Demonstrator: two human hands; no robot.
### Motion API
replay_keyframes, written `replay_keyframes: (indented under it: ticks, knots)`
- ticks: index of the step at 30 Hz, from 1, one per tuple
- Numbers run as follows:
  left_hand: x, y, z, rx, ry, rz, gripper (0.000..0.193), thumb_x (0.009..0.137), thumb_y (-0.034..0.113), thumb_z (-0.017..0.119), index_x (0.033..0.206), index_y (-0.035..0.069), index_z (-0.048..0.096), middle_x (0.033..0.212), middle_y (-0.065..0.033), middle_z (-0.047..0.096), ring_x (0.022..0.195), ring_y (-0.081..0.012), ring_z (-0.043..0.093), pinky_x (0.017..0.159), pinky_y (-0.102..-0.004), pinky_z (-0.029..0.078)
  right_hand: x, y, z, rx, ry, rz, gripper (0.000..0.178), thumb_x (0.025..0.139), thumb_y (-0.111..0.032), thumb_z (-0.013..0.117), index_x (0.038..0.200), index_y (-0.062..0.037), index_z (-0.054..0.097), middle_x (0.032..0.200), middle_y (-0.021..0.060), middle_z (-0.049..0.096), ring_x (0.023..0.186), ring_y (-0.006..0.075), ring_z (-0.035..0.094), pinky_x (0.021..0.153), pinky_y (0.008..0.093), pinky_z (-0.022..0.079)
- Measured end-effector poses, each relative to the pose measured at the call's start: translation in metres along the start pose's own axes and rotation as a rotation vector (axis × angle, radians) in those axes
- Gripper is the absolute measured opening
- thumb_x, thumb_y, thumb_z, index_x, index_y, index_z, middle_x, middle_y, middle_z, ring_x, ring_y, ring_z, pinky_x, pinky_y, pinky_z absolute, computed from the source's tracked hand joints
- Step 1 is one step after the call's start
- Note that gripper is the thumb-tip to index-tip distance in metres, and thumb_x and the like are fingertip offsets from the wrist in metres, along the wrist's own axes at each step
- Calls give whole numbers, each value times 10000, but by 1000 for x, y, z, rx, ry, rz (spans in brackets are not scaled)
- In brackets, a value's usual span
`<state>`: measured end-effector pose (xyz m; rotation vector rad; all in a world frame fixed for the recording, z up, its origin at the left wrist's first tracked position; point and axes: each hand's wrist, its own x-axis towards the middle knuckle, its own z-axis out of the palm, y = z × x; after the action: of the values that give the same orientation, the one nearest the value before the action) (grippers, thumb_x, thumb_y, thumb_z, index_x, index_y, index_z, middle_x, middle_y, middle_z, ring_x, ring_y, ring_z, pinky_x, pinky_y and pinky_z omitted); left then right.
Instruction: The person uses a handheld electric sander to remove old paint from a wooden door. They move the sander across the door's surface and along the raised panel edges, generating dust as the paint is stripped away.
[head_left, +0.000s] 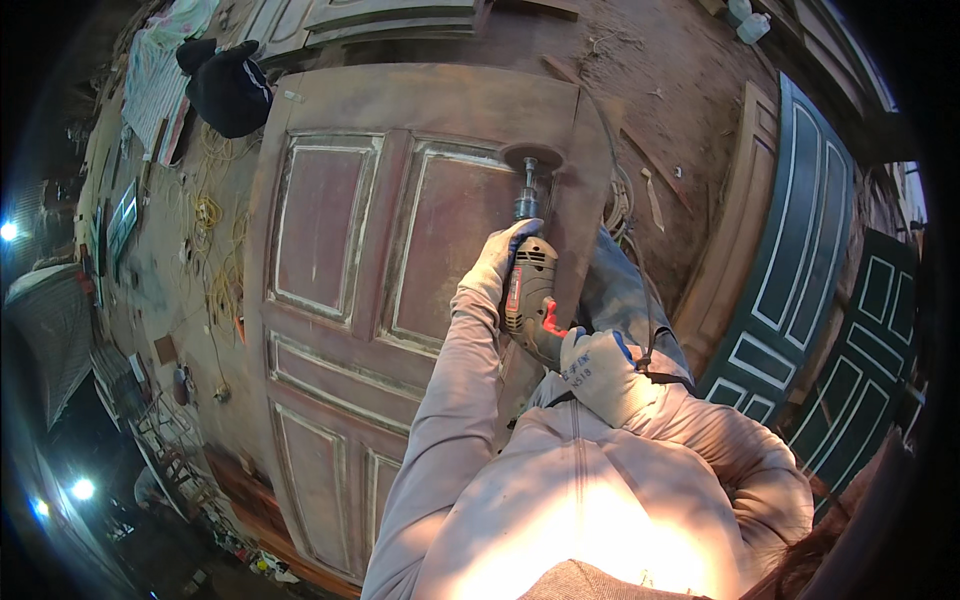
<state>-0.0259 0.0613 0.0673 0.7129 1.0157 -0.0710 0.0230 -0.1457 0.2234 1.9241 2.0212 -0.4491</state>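
Stretching across the middle, a paneled wooden door [315, 375] lies under a gray power drill [528, 285] near its right edge. The gloved right hand [603, 375] clasps the drill's rear, the gloved left hand [498, 256] wraps its front, and a round disc [550, 157] caps its tip.

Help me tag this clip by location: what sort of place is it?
Probably a door-finishing workshop: a power tool with a round disc is held over a panelled wooden door, and a green door with white-lined panels is at the right.
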Motion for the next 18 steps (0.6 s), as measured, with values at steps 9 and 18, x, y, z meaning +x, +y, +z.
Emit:
replay_keyframes:
  ticks: [9, 18]
  knots:
    - [-3, 10, -17, -95, 90, 1, 301, 816, 343, 715, 967, 83, 714, 766, -52, 675, 618, -154, 627, 587, -293, 509, 19, -4, 22, 30, 105, -29, 222, 769, -171, 578, 878, 23, 572, 676, 55, 573, 567, 186, 597, 490, 340, 397]
    - [-4, -11, 5, -24, 39, 26, 370, 824, 379, 691, 1037, 77, 712, 816, -22, 649, 687, -116, 590, 642, -274, 475, -6, -1, 9, 51, 20, 26, 266, 770, -185, 587, 926, 30, 560, 664, 46, 589, 592, 189, 632, 521, 311, 460]
